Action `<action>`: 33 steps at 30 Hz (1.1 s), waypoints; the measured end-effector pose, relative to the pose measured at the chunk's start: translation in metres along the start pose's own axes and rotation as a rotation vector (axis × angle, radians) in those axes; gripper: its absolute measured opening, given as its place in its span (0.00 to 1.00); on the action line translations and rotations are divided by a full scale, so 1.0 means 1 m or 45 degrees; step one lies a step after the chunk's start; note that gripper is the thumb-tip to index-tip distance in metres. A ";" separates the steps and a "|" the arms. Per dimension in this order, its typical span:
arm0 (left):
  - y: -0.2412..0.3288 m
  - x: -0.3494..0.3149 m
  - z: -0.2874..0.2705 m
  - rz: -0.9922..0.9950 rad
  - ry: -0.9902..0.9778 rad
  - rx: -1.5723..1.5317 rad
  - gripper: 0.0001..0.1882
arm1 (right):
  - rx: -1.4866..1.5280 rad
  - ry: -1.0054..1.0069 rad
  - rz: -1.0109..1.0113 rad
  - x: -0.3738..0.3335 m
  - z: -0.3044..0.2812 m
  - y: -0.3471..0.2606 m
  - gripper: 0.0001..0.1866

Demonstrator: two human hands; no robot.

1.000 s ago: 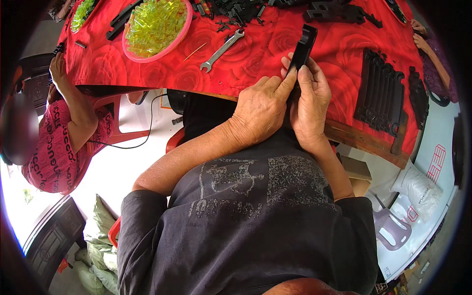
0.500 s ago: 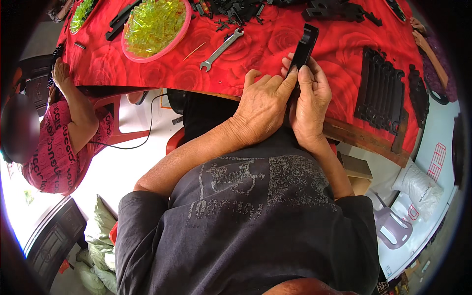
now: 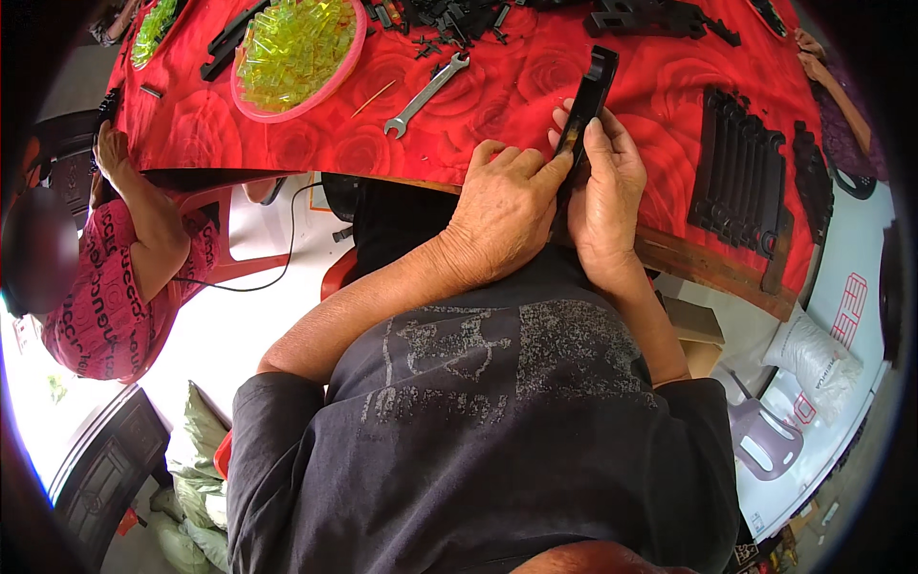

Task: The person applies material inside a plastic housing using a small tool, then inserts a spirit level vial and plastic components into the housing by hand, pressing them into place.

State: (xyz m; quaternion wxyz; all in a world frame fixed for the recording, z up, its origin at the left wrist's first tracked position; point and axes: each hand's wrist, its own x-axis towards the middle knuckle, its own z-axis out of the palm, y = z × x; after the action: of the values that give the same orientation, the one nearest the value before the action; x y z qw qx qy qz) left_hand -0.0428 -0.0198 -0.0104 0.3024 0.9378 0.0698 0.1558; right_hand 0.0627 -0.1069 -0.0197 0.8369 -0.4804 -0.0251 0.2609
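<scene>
A long, narrow black plastic part (image 3: 595, 86) with a rounded, hooked far end stands tilted up between my two hands, above the table's near edge. My right hand (image 3: 610, 196) holds it from the right, thumb along its side and fingertips showing behind it. From the left, my left hand (image 3: 505, 210) is closed against its lower end, the other fingers curled. A small amber patch shows on the part beside my left fingertips. The part's lower end is hidden by my hands.
On the red rose-patterned tablecloth (image 3: 411, 158) lie a wrench (image 3: 426, 96), a pink-rimmed basin (image 3: 358, 59) of clear yellow-green pieces (image 3: 296, 53), small black parts (image 3: 459, 21) and a row of long black parts (image 3: 741, 177). People sit at left and right.
The black part has turned slightly in my hands, and an amber patch on it now shows. My left fingers have slid a little down along it.
</scene>
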 end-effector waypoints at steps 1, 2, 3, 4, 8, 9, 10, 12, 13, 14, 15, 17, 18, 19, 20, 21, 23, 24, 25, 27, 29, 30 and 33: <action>0.001 0.000 0.000 0.002 -0.004 0.009 0.26 | -0.001 0.000 0.001 0.000 -0.001 0.000 0.16; 0.001 0.000 0.000 0.004 -0.008 0.019 0.25 | 0.002 -0.007 0.007 0.001 -0.002 0.001 0.16; 0.001 0.000 0.000 0.002 -0.007 0.019 0.25 | 0.005 -0.014 0.012 0.001 -0.003 0.001 0.16; 0.001 0.001 0.000 0.007 -0.019 0.035 0.24 | 0.004 -0.015 0.013 0.001 -0.003 0.002 0.16; 0.001 0.002 0.000 -0.015 -0.064 0.105 0.21 | 0.005 0.008 0.065 0.001 -0.005 0.004 0.16; 0.001 0.002 0.000 -0.015 -0.066 0.104 0.21 | 0.008 0.005 0.073 0.001 -0.006 0.004 0.15; 0.000 0.002 -0.001 -0.003 -0.075 0.106 0.20 | 0.007 0.007 0.074 0.001 -0.007 0.005 0.15; -0.001 0.004 -0.001 0.011 -0.083 0.108 0.19 | 0.010 0.012 0.077 0.003 -0.009 0.007 0.15; 0.000 0.004 -0.002 0.007 -0.096 0.105 0.19 | 0.009 0.013 0.077 0.003 -0.009 0.007 0.15; 0.000 0.004 -0.002 0.001 -0.108 0.103 0.19 | 0.016 0.015 0.077 0.003 -0.009 0.008 0.15; -0.001 0.004 -0.002 0.000 -0.108 0.103 0.19 | 0.022 0.016 0.078 0.003 -0.009 0.008 0.15; -0.001 0.004 0.000 0.003 -0.103 0.119 0.19 | 0.018 0.015 0.080 0.003 -0.009 0.008 0.16; -0.001 0.004 0.000 0.003 -0.103 0.119 0.19 | 0.015 0.015 0.081 0.003 -0.010 0.009 0.16; -0.001 0.004 0.000 0.017 -0.114 0.131 0.20 | 0.014 0.016 0.081 0.003 -0.010 0.009 0.16; -0.001 0.005 0.000 0.032 -0.124 0.145 0.21 | 0.014 0.018 0.078 0.002 -0.010 0.008 0.16; -0.001 0.005 0.000 0.032 -0.123 0.146 0.21 | 0.013 0.021 0.074 0.001 -0.010 0.008 0.17; -0.002 0.004 0.002 0.048 -0.093 0.114 0.21 | 0.005 0.012 0.070 0.000 -0.010 0.009 0.17; -0.003 0.003 0.002 0.049 -0.092 0.115 0.21 | -0.004 0.006 0.067 0.000 -0.009 0.009 0.17; -0.003 0.003 0.002 0.045 -0.090 0.108 0.21 | -0.003 0.005 0.065 -0.001 -0.009 0.008 0.17; -0.004 0.002 0.003 0.043 -0.086 0.101 0.21 | 0.003 -0.002 0.077 -0.001 -0.008 0.007 0.17; -0.004 0.002 0.003 0.030 -0.048 0.060 0.21 | 0.007 -0.010 0.078 0.002 -0.011 0.007 0.17; -0.004 0.002 0.003 0.032 -0.048 0.060 0.21 | 0.011 -0.017 0.082 0.003 -0.012 0.007 0.17; -0.004 0.005 0.001 0.015 0.032 -0.023 0.20 | 0.064 -0.024 0.110 0.005 -0.013 0.007 0.17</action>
State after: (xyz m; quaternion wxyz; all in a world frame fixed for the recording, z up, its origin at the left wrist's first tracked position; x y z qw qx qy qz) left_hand -0.0376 -0.0163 -0.0122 0.3091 0.9334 0.0666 0.1699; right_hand 0.0677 -0.1121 -0.0333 0.8364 -0.4573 -0.0059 0.3019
